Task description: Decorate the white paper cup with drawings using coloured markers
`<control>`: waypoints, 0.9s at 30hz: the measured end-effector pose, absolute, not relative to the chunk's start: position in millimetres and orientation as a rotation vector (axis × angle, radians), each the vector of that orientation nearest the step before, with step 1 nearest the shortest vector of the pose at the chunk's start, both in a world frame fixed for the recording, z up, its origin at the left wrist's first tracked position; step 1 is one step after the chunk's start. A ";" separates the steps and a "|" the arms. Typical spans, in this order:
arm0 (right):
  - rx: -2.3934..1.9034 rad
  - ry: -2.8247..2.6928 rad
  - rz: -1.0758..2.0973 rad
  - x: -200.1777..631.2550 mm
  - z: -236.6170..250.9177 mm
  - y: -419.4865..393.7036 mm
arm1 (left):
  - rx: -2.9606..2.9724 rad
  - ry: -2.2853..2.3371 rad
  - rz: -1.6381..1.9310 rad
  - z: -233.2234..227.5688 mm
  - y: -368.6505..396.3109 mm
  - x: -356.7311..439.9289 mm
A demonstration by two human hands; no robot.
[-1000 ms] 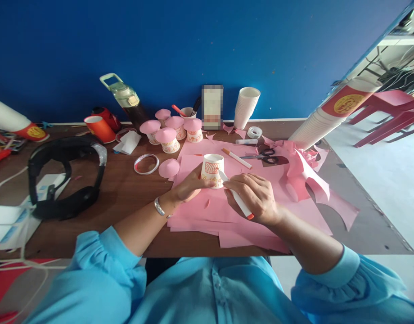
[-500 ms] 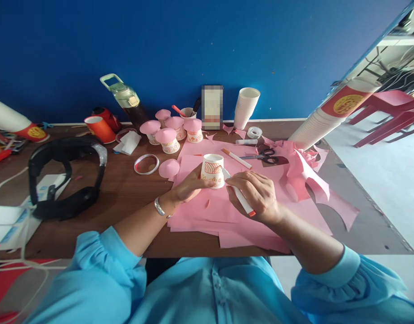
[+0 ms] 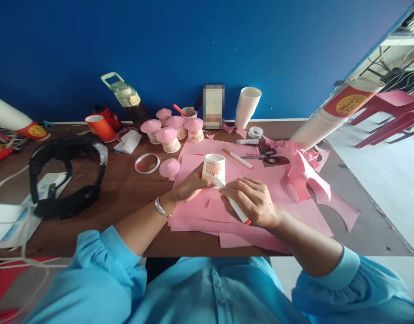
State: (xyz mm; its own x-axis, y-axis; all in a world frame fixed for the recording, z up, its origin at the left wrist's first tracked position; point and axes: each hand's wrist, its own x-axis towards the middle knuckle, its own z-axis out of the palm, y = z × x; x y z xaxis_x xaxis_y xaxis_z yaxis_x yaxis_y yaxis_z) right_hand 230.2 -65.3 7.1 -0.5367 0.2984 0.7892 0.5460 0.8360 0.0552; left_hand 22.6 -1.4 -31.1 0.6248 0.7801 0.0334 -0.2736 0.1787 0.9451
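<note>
My left hand [image 3: 191, 185] grips a small white paper cup [image 3: 214, 165] from its left side, above the pink paper sheets [image 3: 196, 213]. Red curved lines and yellowish marks are drawn on the cup's wall. In my right hand [image 3: 252, 200] is a white marker pen [image 3: 239, 209] with a red end, its tip at the lower front of the cup. Behind the cup stand several decorated cups with pink paper cone tops [image 3: 166, 134]. One loose pink cone [image 3: 169, 168] lies left of the sheets.
An orange-capped marker [image 3: 237, 158], black scissors [image 3: 268, 156] and a tape roll [image 3: 255, 132] lie beyond my hands. Pink paper scraps [image 3: 303, 175] pile at right. Stacked cups [image 3: 245, 108], a bottle [image 3: 126, 99], a tape ring [image 3: 146, 164] and a black headband device [image 3: 68, 175] surround the work.
My right hand has shifted slightly left and down with the marker. Its tip has moved from the cup's right edge to the lower front of the wall. My left hand keeps its hold.
</note>
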 end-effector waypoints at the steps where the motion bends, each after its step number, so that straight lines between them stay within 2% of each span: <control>1: -0.615 -2.170 -0.374 230.5 6.8 -65.3 | 1.169 0.525 0.794 -30.8 -1.6 22.5; 27: -0.684 -2.113 -0.396 234.4 8.8 -62.1 | 1.157 0.496 0.770 -32.0 -2.3 20.4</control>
